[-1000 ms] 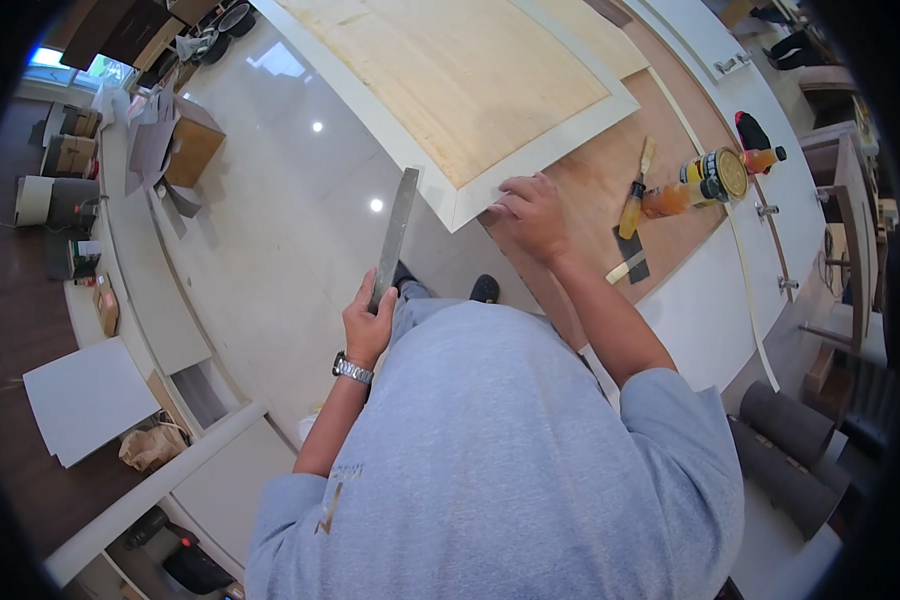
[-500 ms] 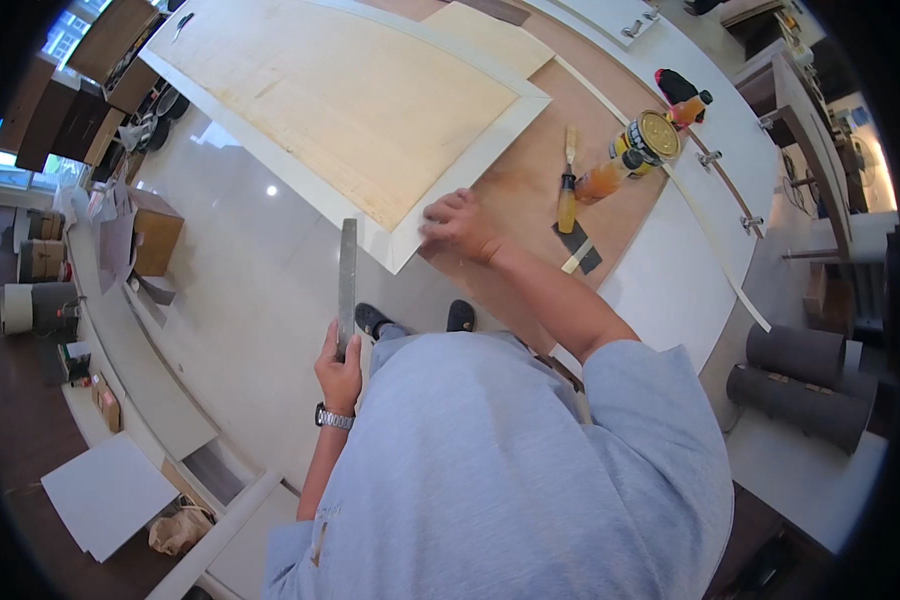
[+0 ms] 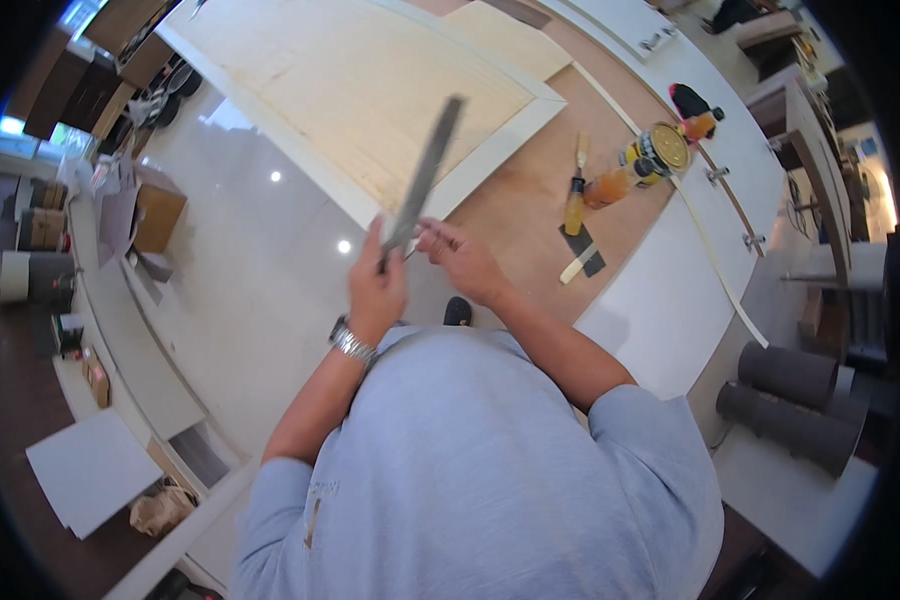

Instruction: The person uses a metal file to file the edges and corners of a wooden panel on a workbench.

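Note:
My left hand (image 3: 378, 285) is closed round the lower end of a long flat grey metal bar (image 3: 432, 165), which looks like a file and tilts up over the corner of a framed panel. My right hand (image 3: 460, 262) is beside it, its fingertips pinched close to the bar's lower end; whether they hold anything is too small to tell. The wooden panel (image 3: 350, 90) with a pale white frame lies in front of both hands. A yellow-handled chisel (image 3: 575, 200) rests on the brown board (image 3: 530, 165) to the right.
An orange bottle (image 3: 610, 187), a tin with a gold lid (image 3: 667, 147) and a black pad with a pale stick (image 3: 582, 255) are on the right. A thin pale strip (image 3: 715, 255) curves across white boards. An open cardboard box (image 3: 158, 218) stands at the left.
The left hand has raised the bar and brought it right, over the panel's corner. The right hand has left the frame's edge and come beside the left hand.

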`<control>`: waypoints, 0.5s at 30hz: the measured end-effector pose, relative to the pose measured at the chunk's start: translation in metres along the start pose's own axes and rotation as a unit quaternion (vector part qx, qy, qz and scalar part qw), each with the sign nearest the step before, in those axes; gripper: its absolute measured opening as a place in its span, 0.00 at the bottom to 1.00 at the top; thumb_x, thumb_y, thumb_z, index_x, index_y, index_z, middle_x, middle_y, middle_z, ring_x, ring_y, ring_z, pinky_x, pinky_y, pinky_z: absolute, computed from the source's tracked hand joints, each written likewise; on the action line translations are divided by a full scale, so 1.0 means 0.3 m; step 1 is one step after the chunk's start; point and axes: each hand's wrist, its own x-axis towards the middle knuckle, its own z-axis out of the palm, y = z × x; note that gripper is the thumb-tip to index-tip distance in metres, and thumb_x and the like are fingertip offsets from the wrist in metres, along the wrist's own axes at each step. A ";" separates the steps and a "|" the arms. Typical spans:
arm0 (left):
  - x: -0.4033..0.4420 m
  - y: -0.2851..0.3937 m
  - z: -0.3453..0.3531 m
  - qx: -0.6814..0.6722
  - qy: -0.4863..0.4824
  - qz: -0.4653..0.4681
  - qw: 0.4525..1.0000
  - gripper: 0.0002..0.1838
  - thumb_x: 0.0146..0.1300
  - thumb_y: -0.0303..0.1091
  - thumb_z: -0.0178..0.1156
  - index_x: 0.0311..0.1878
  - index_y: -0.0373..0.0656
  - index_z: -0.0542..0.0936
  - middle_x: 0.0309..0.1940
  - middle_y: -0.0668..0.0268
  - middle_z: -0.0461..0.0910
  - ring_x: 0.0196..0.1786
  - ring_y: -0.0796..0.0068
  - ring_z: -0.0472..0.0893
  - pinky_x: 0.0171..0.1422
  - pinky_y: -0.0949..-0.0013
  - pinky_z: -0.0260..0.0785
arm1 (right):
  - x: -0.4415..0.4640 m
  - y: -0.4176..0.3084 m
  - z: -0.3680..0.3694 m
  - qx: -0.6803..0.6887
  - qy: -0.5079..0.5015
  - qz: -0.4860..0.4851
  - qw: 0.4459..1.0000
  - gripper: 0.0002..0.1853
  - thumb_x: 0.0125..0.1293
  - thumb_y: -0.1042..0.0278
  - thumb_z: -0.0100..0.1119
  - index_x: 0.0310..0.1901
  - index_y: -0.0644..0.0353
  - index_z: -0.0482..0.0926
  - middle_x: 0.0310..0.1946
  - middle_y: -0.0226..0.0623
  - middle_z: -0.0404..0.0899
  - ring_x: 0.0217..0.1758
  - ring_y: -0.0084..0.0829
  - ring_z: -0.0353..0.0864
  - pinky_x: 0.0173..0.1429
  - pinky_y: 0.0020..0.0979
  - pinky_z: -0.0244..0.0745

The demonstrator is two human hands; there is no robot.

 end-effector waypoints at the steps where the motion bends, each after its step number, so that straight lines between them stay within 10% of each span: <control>1: 0.032 0.040 0.042 0.001 -0.005 0.036 0.999 0.31 0.69 0.26 0.56 0.74 0.34 0.63 0.33 0.52 0.85 0.28 0.57 0.83 0.37 0.60 0.75 | 0.006 -0.027 0.012 0.072 0.021 0.032 0.997 0.17 0.75 0.56 0.60 0.50 0.64 0.81 0.39 0.31 0.84 0.41 0.25 0.81 0.48 0.29 0.77; 8: 0.180 0.035 0.025 0.074 -0.110 0.014 0.991 0.26 0.68 0.29 0.58 0.69 0.32 0.70 0.50 0.45 0.84 0.50 0.50 0.84 0.57 0.59 0.76 | 0.066 -0.110 -0.134 0.188 0.167 0.059 0.966 0.14 0.77 0.55 0.57 0.41 0.59 0.79 0.32 0.31 0.82 0.32 0.23 0.80 0.35 0.26 0.74; 15: 0.188 -0.276 -0.130 0.301 -0.155 0.074 0.938 0.32 0.67 0.38 0.62 0.72 0.36 0.68 0.74 0.42 0.61 0.75 0.45 0.63 0.76 0.47 0.58 | -0.085 -0.014 -0.184 -0.202 0.119 0.172 0.957 0.19 0.72 0.55 0.62 0.53 0.64 0.79 0.34 0.36 0.81 0.32 0.27 0.81 0.38 0.29 0.76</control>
